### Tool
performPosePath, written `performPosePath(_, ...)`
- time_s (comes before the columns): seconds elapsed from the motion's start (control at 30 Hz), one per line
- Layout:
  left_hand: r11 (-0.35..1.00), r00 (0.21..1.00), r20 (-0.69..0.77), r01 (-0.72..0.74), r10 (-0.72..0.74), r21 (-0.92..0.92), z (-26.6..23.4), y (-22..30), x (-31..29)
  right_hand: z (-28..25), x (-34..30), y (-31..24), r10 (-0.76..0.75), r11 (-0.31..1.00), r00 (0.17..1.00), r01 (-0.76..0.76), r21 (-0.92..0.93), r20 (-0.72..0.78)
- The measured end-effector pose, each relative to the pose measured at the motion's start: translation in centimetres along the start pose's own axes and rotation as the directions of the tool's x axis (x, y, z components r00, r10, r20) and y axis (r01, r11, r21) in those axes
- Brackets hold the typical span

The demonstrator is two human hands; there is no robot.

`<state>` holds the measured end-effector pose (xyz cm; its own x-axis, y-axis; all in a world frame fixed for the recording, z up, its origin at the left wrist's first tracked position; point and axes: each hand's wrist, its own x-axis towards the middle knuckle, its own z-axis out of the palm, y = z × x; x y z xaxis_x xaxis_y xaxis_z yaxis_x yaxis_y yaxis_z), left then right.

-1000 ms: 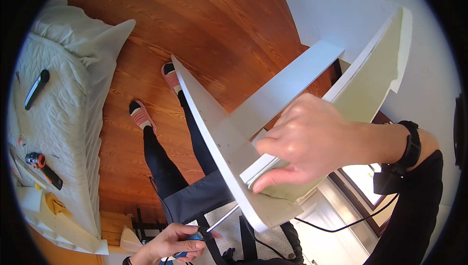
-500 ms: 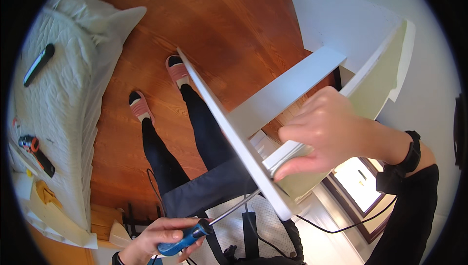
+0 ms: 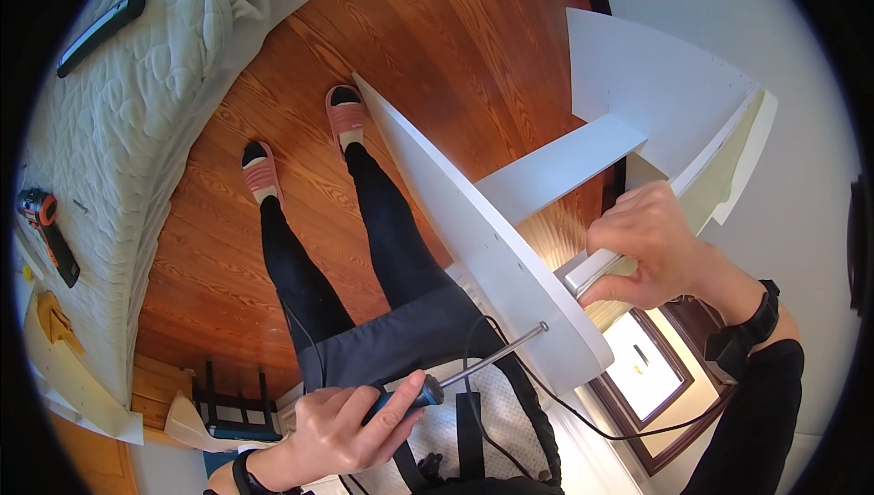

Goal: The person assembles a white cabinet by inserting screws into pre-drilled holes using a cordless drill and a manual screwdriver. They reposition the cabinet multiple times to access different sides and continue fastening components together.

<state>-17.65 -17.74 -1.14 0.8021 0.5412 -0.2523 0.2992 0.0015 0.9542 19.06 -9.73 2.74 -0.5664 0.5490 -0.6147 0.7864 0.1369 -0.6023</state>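
The white panel (image 3: 501, 263) now stands turned, baring its outer face, and the tip of the screwdriver (image 3: 464, 375), earlier hidden, shows against it around 4:30. The left hand (image 3: 355, 427) wraps the handle from above; the right hand (image 3: 648, 244) sits farther toward 3 o'clock.

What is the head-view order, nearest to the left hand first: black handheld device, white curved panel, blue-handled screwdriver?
1. Blue-handled screwdriver: in the left hand.
2. White curved panel: right, by the screwdriver's tip.
3. Black handheld device: left, on the mattress.
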Motion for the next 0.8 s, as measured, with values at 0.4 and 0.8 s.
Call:
performPosePath(0.4, 0.211, 0.806, 0.539, 0.586, -0.242, -0.782, 1.6, 0.2, 0.3, 0.1, -0.2, 0.2, -0.014, 1.0, 1.0, 0.015, -0.019, 0.017)
performPosePath(0.8, -0.723, 0.557, 0.823, 0.521, -0.115, -0.453, -0.8, -1.5, 0.5, 0.1, 0.0, 0.3, -0.019, 1.0, 1.0, 0.019, 0.003, -0.002)
